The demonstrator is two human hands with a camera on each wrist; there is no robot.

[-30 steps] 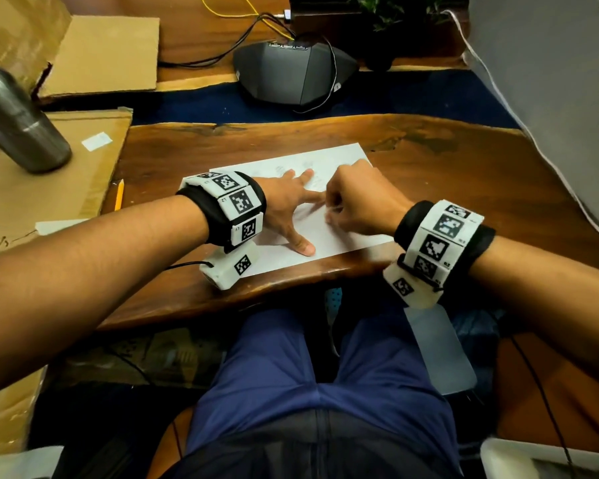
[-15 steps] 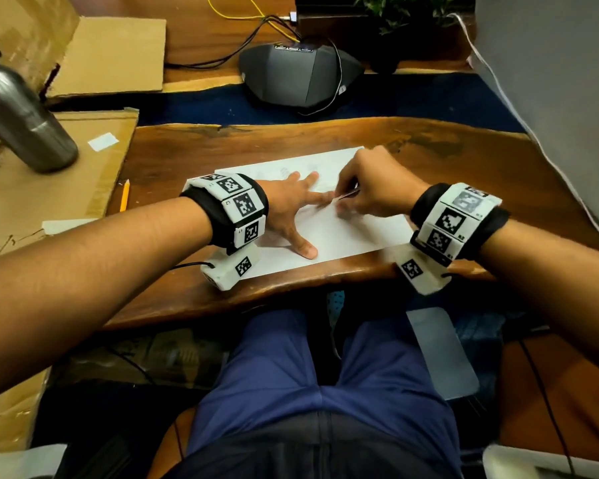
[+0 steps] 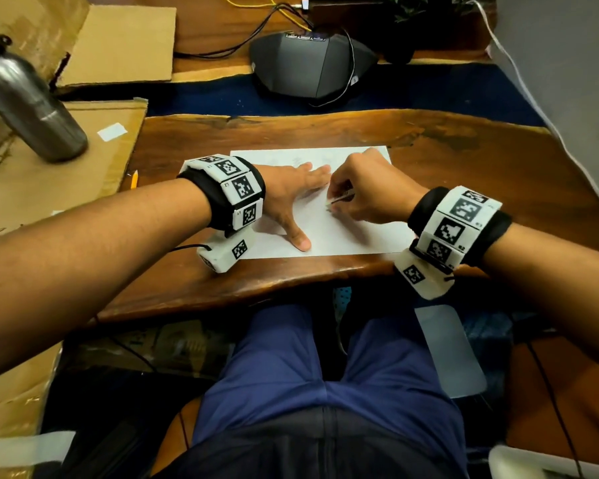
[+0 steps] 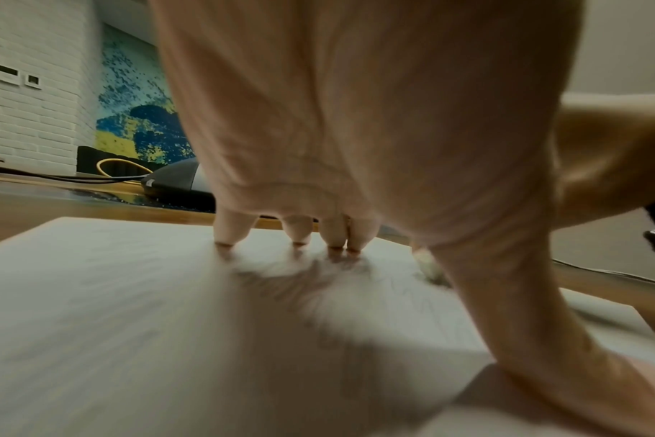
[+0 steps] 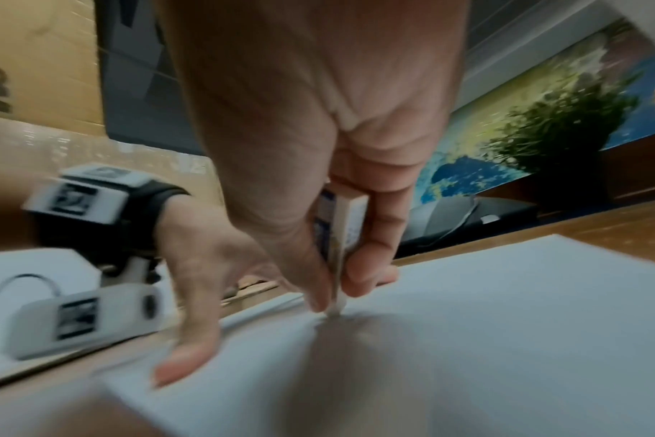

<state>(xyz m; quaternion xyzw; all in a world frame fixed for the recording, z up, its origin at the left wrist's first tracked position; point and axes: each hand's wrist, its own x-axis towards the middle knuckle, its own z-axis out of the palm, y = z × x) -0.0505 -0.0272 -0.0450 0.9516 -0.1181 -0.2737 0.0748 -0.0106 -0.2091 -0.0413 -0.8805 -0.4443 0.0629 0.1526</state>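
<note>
The right hand (image 3: 367, 197) is clenched around a small eraser (image 5: 343, 233), which it pinches between thumb and forefinger while the other fingers curl in behind. The eraser is a flat white block in a paper sleeve printed in blue. Only its bare lower end shows below the fingertips (image 5: 358, 282), and that end looks rounded and greyish. It stands nearly upright under the palm, its end touching the sheet of paper (image 3: 346, 236).

Just beside it, the left hand (image 3: 291, 198) lies spread on the same sheet with its fingers straight. Their tips press down close to the eraser, and the thumb splays toward the near edge. The hand grasps nothing.

The paper is white, with faint pencil marks around the fingertips. It lies flat on a dark wooden table (image 3: 429, 150), its near edge close to the table's near edge.

To the left a yellow pencil (image 3: 134, 179) lies at the border of a sheet of cardboard (image 3: 49, 188), on which a steel bottle (image 3: 25, 108) stands. Beyond the table sits a dark grey device (image 3: 308, 67) with cables.
</note>
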